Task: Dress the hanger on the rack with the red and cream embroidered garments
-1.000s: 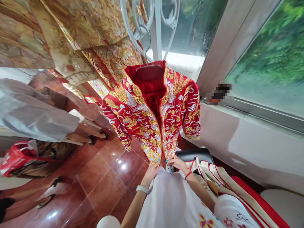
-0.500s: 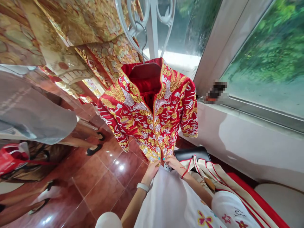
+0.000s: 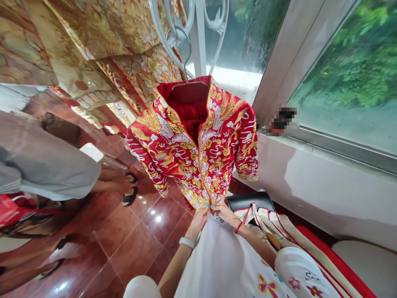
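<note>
A red jacket (image 3: 186,145), thickly embroidered in gold and silver, hangs in front of me on a hanger (image 3: 187,58) whose hook goes up to a white scrolled metal frame (image 3: 200,37). Its collar stands up and its front edges meet down the middle. At the bottom hem, my left hand (image 3: 199,217) pinches one front edge, thumb on top. Close beside it my right hand (image 3: 222,211) pinches the other edge the same way. The fingers beneath the cloth are hidden.
Gold embroidered garments (image 3: 118,45) hang at the upper left. People in grey clothing (image 3: 58,161) stand on the red tiled floor (image 3: 124,231) at left. To the right are a window (image 3: 350,82), a black seat (image 3: 251,200) and cream cloth with red trim (image 3: 288,231).
My hands stay at the jacket's hem, and the jacket has hardly shifted. At the left, the person in grey has moved, with their feet now in a different stance.
</note>
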`<state>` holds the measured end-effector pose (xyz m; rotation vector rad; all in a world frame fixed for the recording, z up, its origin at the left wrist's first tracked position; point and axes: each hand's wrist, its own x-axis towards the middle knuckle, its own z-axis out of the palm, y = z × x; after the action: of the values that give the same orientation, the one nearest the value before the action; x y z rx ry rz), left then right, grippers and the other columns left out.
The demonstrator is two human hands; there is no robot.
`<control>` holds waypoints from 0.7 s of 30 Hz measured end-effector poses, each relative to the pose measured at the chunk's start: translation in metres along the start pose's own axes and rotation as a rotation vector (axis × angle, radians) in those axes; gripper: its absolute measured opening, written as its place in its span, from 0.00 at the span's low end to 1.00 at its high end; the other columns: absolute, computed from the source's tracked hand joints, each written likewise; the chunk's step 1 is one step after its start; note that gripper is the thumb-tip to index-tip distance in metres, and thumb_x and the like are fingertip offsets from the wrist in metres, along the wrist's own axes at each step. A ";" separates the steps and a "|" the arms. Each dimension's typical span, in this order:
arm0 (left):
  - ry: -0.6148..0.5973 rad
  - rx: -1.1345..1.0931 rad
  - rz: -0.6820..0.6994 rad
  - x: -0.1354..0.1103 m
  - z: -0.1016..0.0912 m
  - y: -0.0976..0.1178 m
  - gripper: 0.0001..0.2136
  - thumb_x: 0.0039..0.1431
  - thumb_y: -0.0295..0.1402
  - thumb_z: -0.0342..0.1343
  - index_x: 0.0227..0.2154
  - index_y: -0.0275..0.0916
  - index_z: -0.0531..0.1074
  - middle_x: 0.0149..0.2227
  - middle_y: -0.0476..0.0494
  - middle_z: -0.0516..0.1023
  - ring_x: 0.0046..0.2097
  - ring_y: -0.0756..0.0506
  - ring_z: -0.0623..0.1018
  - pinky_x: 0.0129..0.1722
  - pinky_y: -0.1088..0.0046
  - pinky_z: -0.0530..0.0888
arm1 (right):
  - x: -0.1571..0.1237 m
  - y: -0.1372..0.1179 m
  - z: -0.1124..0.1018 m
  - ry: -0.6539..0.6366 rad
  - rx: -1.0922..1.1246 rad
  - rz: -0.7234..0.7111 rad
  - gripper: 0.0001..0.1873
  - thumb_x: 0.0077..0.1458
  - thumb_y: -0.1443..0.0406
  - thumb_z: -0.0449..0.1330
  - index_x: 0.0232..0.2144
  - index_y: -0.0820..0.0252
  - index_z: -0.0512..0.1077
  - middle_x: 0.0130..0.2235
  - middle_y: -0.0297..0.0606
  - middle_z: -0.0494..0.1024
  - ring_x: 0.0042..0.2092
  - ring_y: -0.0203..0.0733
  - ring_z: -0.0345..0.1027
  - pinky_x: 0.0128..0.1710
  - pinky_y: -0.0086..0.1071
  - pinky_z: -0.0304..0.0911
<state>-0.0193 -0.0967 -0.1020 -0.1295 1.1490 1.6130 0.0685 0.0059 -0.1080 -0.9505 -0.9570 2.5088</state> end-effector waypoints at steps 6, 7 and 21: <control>-0.004 -0.034 -0.007 0.000 0.004 0.002 0.13 0.45 0.34 0.66 0.36 0.40 0.76 0.44 0.39 0.82 0.56 0.35 0.74 0.60 0.55 0.67 | 0.001 -0.001 0.001 -0.020 0.027 0.023 0.26 0.28 0.63 0.75 0.36 0.50 0.74 0.38 0.41 0.80 0.48 0.56 0.72 0.48 0.48 0.67; 0.009 -0.028 -0.005 0.001 0.004 0.002 0.13 0.45 0.33 0.66 0.36 0.40 0.76 0.44 0.39 0.82 0.56 0.35 0.74 0.60 0.56 0.66 | 0.001 -0.001 0.001 -0.025 0.025 0.025 0.25 0.29 0.63 0.75 0.35 0.49 0.75 0.39 0.42 0.80 0.49 0.56 0.72 0.48 0.49 0.66; 0.101 -0.032 0.025 0.003 0.002 0.000 0.17 0.43 0.31 0.67 0.39 0.40 0.75 0.42 0.42 0.82 0.55 0.38 0.75 0.63 0.58 0.61 | -0.002 -0.007 0.006 -0.050 0.014 0.071 0.23 0.27 0.62 0.75 0.31 0.46 0.75 0.40 0.44 0.80 0.50 0.61 0.71 0.48 0.53 0.66</control>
<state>-0.0193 -0.0932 -0.1021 -0.2209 1.2065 1.6628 0.0657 0.0075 -0.0987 -0.9376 -0.9354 2.6062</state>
